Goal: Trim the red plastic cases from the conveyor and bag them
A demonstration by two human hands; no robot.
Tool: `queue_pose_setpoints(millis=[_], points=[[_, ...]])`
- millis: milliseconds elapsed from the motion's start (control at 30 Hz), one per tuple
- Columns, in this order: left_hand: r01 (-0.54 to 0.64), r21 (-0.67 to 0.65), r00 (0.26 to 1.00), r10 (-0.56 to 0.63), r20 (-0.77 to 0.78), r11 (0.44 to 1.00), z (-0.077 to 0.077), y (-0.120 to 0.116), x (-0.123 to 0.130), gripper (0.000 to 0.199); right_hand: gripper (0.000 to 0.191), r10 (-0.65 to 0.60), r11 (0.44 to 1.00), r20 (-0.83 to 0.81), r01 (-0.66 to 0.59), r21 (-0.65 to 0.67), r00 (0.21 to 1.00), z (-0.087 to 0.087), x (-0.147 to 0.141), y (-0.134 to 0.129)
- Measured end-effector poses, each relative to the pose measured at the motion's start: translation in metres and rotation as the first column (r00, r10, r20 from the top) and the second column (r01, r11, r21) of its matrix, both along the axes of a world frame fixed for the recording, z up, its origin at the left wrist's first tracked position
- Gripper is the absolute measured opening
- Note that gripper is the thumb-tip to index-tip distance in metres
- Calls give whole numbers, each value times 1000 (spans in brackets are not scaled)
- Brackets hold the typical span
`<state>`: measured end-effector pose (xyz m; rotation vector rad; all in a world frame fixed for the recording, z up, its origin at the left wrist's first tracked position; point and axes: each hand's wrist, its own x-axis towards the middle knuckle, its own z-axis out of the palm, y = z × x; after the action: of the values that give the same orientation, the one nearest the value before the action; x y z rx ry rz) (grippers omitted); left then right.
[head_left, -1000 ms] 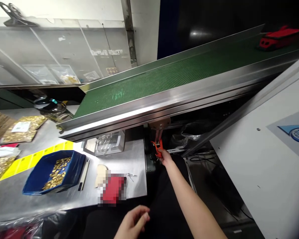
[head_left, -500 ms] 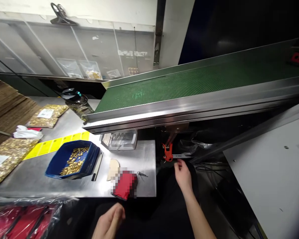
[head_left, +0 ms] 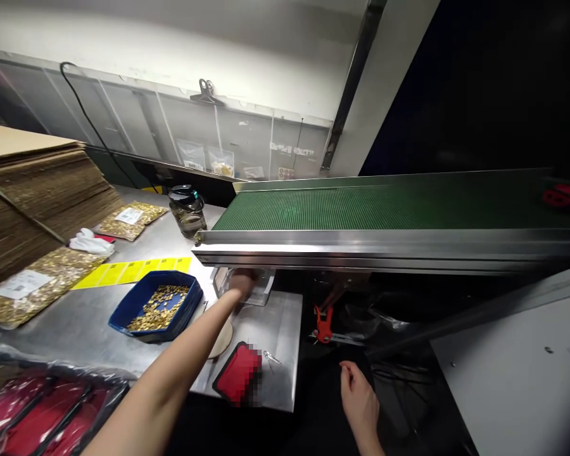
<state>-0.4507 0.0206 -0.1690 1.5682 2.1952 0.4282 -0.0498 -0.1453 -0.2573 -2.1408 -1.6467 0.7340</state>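
My left hand [head_left: 242, 283] is stretched forward to a clear plastic box [head_left: 265, 289] that sits under the lip of the conveyor; its fingers lie on the box and their grip is blurred. My right hand [head_left: 360, 399] hangs low over the dark gap beside the table, fingers loosely apart and holding nothing. It is just below an orange clamp [head_left: 323, 323]. A blue tray [head_left: 123, 316] of small gold pieces lies left of my left forearm. A red pouch [head_left: 237, 375] and a beige disc [head_left: 224, 341] lie near the table's front edge.
A green conveyor belt [head_left: 361, 206] with a steel side rail crosses above the table. On the steel table [head_left: 85, 326] are a dark jar [head_left: 187, 211], a yellow label strip [head_left: 133, 272], gold-filled bags [head_left: 28, 286] and stacked cardboard [head_left: 28, 196]. Red packs [head_left: 23, 421] lie front left; a white panel [head_left: 527, 380] stands right.
My left arm has reached from near my lap out to the clear box. My right hand let go of the orange clamp and dropped back toward me. The view swung left.
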Motion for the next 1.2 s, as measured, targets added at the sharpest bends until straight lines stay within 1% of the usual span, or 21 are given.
queue_pose_setpoints(millis=[67,167,267,333,433,500,567,600,633,667,700,767,800,833,867,900,967,1033,1067,1133,1200], points=[[-15,-18,1000,15,-18,1000,-2,2,-3,29,39,1,1000,0,-1,-1,1000,-2,4,-1],[-18,-39,1000,18,-24,999,-5,-4,-12,28,40,-6,1000,-9,6,-14,1000,-3,8,-2],[3,-47,1000,-3,-2,999,-8,-17,-21,24,40,-14,999,-14,14,-38,1000,-4,10,-1],[2,-24,1000,-1,20,1000,-8,-27,-24,25,38,-21,999,-25,20,-46,999,-3,10,1],[-16,36,997,14,73,999,-2,-44,-24,25,37,-39,998,-79,36,-43,996,1,9,3],[-27,83,992,17,123,996,5,-57,-21,24,40,-40,999,-121,35,-39,992,9,1,1],[-38,137,982,12,186,990,14,-73,-13,25,44,-7,1000,-233,5,-11,972,26,-20,-2],[-43,166,975,5,224,985,17,-82,-7,27,46,30,1000,-329,-27,14,944,38,-37,-4],[-49,196,964,-5,266,979,21,-91,1,29,47,78,997,-445,-67,40,892,51,-58,-5],[-54,222,950,-18,312,973,23,-99,11,31,48,148,989,-560,-139,60,815,65,-81,-5],[-61,246,933,-32,359,967,25,-107,21,33,48,209,975,-656,-207,82,725,79,-105,-3],[-73,280,890,-64,451,957,28,-122,44,35,60,237,956,-796,-279,90,556,101,-149,5],[-76,291,867,-81,492,954,29,-129,55,36,62,246,949,-822,-299,97,514,109,-166,10],[-77,299,843,-98,529,951,30,-136,65,36,59,230,955,-839,-280,98,492,115,-179,15],[-75,304,820,-115,561,950,32,-144,74,36,55,209,963,-847,-252,92,489,118,-186,20],[-71,306,798,-130,588,949,34,-152,82,35,50,178,974,-848,-212,79,500,119,-189,23],[-63,308,763,-153,628,949,39,-170,93,33,46,111,988,-849,-146,40,517,118,-183,23],[-31,310,730,-190,656,950,43,-187,102,28,46,73,989,-853,-145,-3,516,115,-168,18],[-6,302,695,-214,687,953,44,-194,105,26,46,65,987,-855,-160,-21,514,113,-160,14],[44,258,588,-234,774,965,46,-206,111,25,46,68,976,-856,-213,-51,513,112,-145,5],[92,187,484,-209,850,978,44,-213,115,24,47,78,958,-853,-276,-79,516,113,-133,-3]])
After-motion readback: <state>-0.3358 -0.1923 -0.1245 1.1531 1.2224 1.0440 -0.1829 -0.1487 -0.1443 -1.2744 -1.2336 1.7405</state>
